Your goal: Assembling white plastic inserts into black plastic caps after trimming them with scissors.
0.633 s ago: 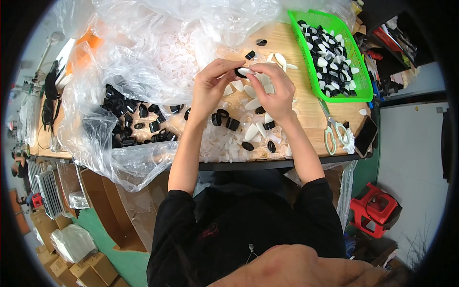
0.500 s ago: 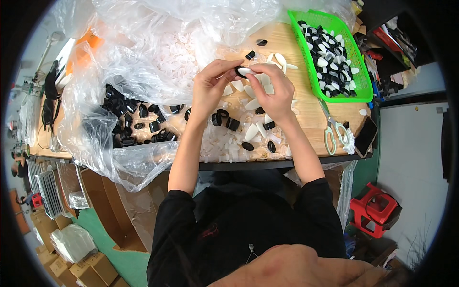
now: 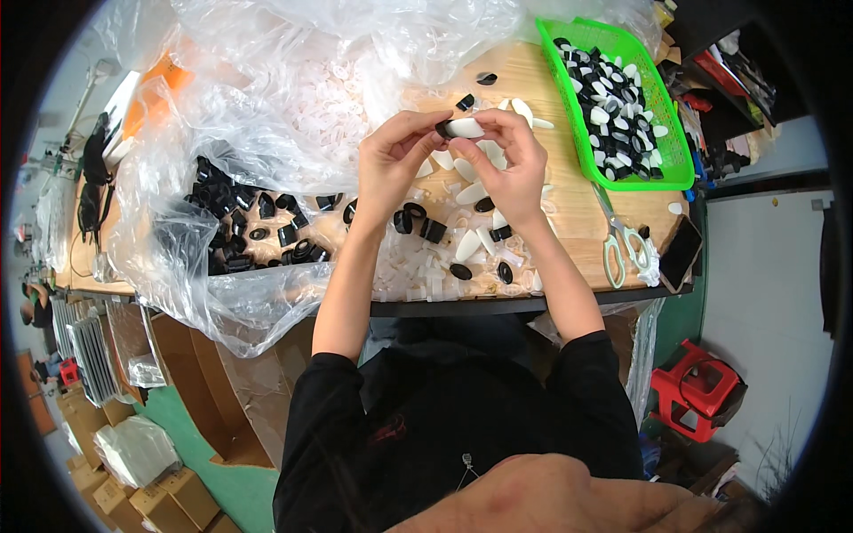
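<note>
Left hand [image 3: 388,153] pinches a black oval cap [image 3: 442,129]; right hand [image 3: 515,166], a white oval piece [image 3: 466,129] touching its right, long axis crosswise.

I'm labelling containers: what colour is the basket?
The basket is bright green, clearest in the head view.

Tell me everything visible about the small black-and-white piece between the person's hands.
The black-and-white piece is small and elongated, with a dark part on the left and a smooth white part on the right; both look like plastic. It lies roughly crosswise, held above the table. The left hand grips the dark end, the right hand the white one. Fingers hide part of it, so how firmly the two parts are joined cannot be told.
</note>
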`<state>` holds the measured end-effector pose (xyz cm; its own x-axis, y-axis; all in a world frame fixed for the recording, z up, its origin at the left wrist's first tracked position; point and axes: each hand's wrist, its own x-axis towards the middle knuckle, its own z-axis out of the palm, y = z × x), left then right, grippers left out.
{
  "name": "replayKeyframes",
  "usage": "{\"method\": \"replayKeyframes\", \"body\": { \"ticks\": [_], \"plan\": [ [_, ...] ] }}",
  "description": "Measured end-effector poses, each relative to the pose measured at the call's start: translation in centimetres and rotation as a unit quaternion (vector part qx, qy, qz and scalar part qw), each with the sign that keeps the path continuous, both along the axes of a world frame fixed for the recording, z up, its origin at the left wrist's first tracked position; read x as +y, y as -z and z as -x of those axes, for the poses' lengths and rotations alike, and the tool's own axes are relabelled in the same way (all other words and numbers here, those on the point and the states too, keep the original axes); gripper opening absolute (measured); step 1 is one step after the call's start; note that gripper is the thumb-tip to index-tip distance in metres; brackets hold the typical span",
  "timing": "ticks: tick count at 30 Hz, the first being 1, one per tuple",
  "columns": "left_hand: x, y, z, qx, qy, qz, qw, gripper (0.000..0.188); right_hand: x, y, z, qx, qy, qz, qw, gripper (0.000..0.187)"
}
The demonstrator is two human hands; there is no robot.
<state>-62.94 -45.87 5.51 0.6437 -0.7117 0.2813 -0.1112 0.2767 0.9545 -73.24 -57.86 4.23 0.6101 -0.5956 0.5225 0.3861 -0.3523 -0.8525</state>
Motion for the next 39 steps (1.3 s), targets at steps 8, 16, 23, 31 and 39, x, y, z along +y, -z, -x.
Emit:
{"method": "replayKeyframes", "body": {
  "ticks": [8,16,23,31,39],
  "plan": [
    [-0.4,0.5,0.6,0.017,-0.028,0.010,0.999,0.027,0.1,-0.2,0.3,0.035,-0.011,0.047,0.998,0.045],
    [-0.2,0.9,-0.2,0.053,-0.010,-0.011,0.998,0.016,0.6,-1.0,0.6,0.026,0.065,0.129,0.989,0.041],
    [-0.1,0.7,-0.2,0.073,0.047,-0.010,0.996,0.010,0.2,-1.4,0.5,-0.006,0.062,0.158,0.985,0.038],
    [-0.3,1.6,-0.3,0.099,0.050,-0.007,0.994,0.012,0.6,-1.4,0.7,-0.023,0.076,0.165,0.983,0.039],
    [-0.3,-0.5,1.5,-0.007,-0.009,0.045,0.999,0.022,0.2,-0.8,0.2,-0.051,0.118,0.251,0.960,0.042]
  ]
}}
